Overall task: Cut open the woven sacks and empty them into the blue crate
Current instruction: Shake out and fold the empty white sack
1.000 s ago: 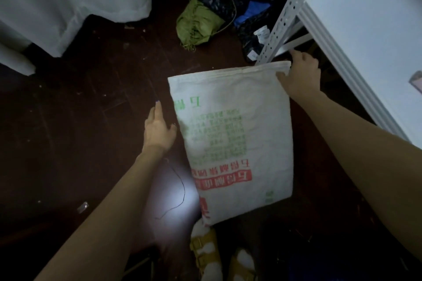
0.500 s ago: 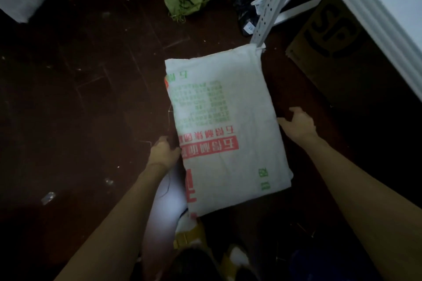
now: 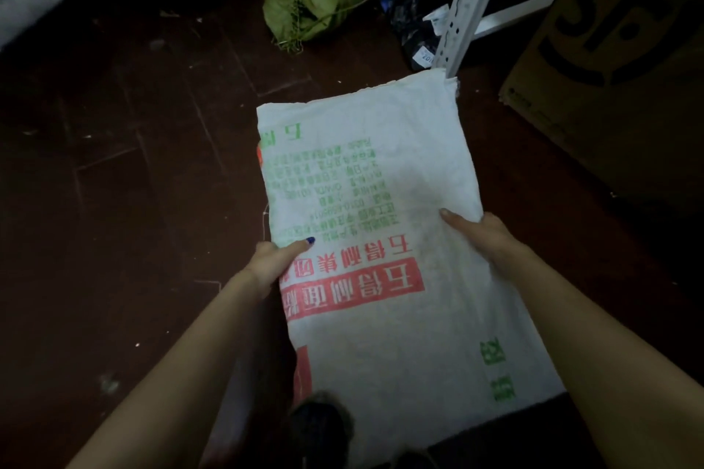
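Over the dark floor (image 3: 133, 202), holds a white printed sack (image 3: 381, 316) by its two long edges. Clamps the left grip (image 3: 272, 261) on the left edge, thumb flat across the print; clamps the right grip (image 3: 484, 236) on the right edge, thumb on top. Far corner beside a white shelf post (image 3: 464, 0); cardboard box (image 3: 609, 68) to the right.
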A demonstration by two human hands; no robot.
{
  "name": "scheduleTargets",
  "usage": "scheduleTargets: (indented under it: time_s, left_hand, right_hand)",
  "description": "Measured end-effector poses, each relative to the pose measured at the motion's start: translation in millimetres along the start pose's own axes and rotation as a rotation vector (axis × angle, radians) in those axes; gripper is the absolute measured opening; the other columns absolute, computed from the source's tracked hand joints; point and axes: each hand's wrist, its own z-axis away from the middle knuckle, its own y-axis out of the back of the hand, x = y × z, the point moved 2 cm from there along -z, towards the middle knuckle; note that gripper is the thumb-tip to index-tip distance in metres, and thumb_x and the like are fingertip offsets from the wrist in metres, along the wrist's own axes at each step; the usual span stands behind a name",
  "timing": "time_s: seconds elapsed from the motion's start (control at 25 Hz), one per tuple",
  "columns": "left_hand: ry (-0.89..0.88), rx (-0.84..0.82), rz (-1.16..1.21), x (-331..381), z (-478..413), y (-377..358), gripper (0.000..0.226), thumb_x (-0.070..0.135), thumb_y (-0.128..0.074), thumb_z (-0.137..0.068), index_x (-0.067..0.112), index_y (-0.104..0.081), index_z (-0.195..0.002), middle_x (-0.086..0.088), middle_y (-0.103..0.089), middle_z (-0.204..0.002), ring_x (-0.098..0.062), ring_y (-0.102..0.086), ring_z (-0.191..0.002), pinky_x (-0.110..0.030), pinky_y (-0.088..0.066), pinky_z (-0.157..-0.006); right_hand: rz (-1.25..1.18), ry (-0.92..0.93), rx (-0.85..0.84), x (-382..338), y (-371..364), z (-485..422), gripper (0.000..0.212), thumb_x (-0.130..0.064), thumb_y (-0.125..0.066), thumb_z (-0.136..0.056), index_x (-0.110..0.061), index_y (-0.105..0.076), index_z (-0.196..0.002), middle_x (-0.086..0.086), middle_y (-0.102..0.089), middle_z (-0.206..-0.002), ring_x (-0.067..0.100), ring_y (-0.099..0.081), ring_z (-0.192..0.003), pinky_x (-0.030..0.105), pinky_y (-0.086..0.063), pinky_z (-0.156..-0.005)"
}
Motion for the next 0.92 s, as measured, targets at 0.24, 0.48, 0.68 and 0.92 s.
scheduleTargets:
  time_s: [0.24, 0.48, 0.68, 0.92]
  left_hand:
    - [-0.053, 0.039, 0.185, 29.1, 45.0, 12.3, 0.023, -0.006, -0.055, -0.085, -0.007, -0.055, -0.108, -0.016, -0.068, -0.07, -0.019, -0.067, -0.048, -0.032, -0.056, -0.045]
    - [-0.106, 0.1, 0.189, 95.8, 193.1, 46.1, 0.029, -0.004, -0.062, -0.082, -0.004, -0.055, -0.111, -0.016, -0.067, -0.09, -0.018, -0.07, -0.057, -0.03, -0.057, -0.049]
    - [0.032, 0.23, -0.046, 167.0, 349.9, 78.5, 0.045, -0.008, -0.07, -0.073, -0.015, -0.055, -0.115, -0.025, -0.062, -0.112, -0.038, -0.063, -0.098, -0.039, -0.054, -0.07]
    - [0.076, 0.217, -0.524, 237.4, 509.8, 90.4, 0.034, 0.005, -0.066, -0.082, -0.007, -0.06, -0.112, -0.018, -0.056, -0.126, -0.031, -0.054, -0.116, -0.021, -0.044, -0.067]
  right_hand:
    - [-0.169, -0.06, -0.131, -14.3, -6.6, 27.0, 0.058, -0.034, -0.086, -0.063, -0.005, -0.063, -0.108, 0.01, -0.068, -0.101, 0.022, -0.066, -0.085, 0.032, -0.054, -0.067]
    - [-0.32, -0.072, -0.184, -98.4, 45.6, 153.2, 0.081, -0.054, -0.084, -0.055, -0.014, -0.061, -0.122, 0.006, -0.068, -0.113, 0.025, -0.065, -0.102, 0.042, -0.052, -0.09]
    - [-0.279, -0.027, -0.202, -191.4, 108.3, 298.7, 0.054, -0.044, -0.071, -0.079, -0.006, -0.064, -0.118, 0.009, -0.068, -0.113, 0.024, -0.066, -0.098, 0.037, -0.053, -0.082]
    - [0.083, 0.06, -0.193, -247.7, 189.5, 454.0, 0.035, -0.037, -0.066, -0.086, -0.005, -0.067, -0.1, 0.001, -0.064, -0.089, 0.007, -0.057, -0.073, 0.017, -0.047, -0.05]
